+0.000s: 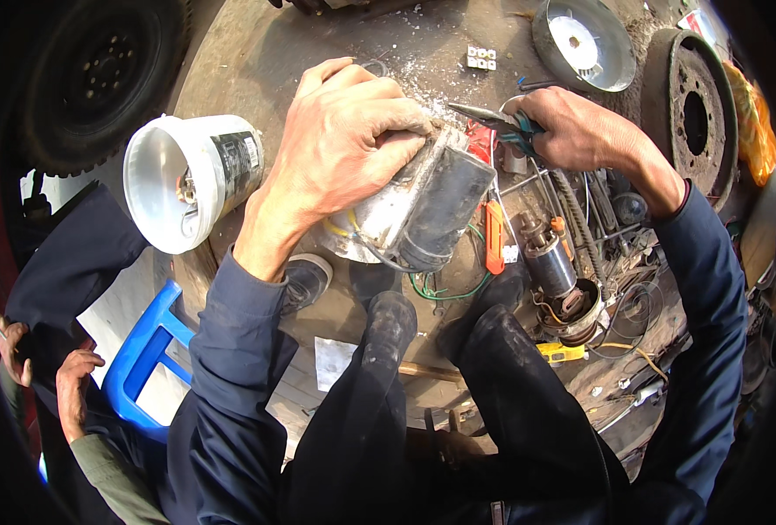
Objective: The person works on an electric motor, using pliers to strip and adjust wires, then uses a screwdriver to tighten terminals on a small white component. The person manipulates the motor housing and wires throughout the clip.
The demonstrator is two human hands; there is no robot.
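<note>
Dusty surface (246, 57): one bucket (209, 162); right hand (578, 129), one pliers (498, 121).

I have open brown surface (248, 52) beyond the left hand (340, 140); a white bucket (204, 153) blocks its left side. Past the right hand (572, 131), a metal bowl (617, 74) and rusty drum (716, 122) obstruct; nearer, shadowed, heaped metal parts (552, 267) seem to leave little room.

Bucket (209, 144) left of pliers (491, 119)
</note>
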